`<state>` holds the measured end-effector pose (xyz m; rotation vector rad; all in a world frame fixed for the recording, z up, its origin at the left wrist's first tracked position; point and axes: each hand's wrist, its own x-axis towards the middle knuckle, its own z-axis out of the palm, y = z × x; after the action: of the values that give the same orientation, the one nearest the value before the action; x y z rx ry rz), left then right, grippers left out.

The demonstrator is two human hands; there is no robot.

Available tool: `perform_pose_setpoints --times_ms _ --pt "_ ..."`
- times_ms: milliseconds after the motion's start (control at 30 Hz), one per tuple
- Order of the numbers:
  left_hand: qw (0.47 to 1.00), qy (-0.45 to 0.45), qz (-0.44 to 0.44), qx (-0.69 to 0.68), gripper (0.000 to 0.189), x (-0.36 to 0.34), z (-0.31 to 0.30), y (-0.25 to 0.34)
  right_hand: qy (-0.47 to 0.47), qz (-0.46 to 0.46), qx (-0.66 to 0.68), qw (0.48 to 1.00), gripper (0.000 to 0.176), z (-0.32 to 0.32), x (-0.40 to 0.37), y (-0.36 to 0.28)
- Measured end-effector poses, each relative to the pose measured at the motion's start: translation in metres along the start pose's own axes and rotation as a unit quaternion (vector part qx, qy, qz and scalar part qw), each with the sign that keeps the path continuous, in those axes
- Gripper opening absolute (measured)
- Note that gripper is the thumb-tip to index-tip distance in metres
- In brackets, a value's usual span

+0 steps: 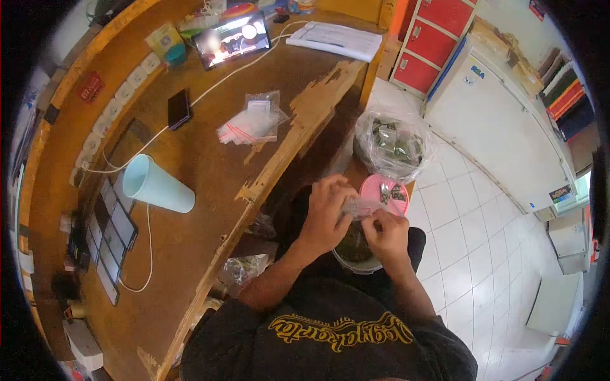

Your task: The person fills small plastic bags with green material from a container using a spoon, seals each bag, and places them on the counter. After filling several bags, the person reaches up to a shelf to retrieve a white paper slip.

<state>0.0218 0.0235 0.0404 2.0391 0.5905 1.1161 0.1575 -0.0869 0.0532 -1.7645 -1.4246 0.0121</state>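
Note:
A small clear plastic bag (363, 207) is stretched between my two hands over my lap. My left hand (326, 214) pinches one side of it, fingers bent. On the other side, my right hand (386, 236) grips the bag with thumb and fingertips. Beneath them sits a round tub (359, 269) with dark greenish contents, partly hidden by my hands. Just beyond is a round pink tray (366, 185) carrying several small filled packets. Farther off stands a large open clear plastic bag (419, 136) with more small green packets inside.
To the left, a worn wooden desk (210, 165) bears a light blue cup (162, 187), a phone (179, 109), a lit tablet (234, 39), clear zip bags (254, 120), papers (337, 39) and a white cable. A white chest freezer (492, 114) and red lockers (424, 39) stand at right.

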Motion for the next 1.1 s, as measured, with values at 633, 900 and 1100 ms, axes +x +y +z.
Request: perform_pose_setpoints --times_ms 633,900,1100 --pt "0.84 -0.194 -0.234 -0.45 0.041 -0.029 -0.009 -0.062 -0.085 -0.078 0.208 0.971 0.009 -0.014 0.017 0.001" --pt "0.996 0.011 -0.031 -0.088 0.044 -0.012 -0.017 -0.034 -0.177 -0.033 0.179 0.967 0.011 -0.018 0.021 0.009" --pt "0.951 -0.128 -0.164 -0.229 0.045 -0.032 -0.006 -0.049 0.005 -0.017 0.166 0.986 0.012 0.003 0.021 0.023"
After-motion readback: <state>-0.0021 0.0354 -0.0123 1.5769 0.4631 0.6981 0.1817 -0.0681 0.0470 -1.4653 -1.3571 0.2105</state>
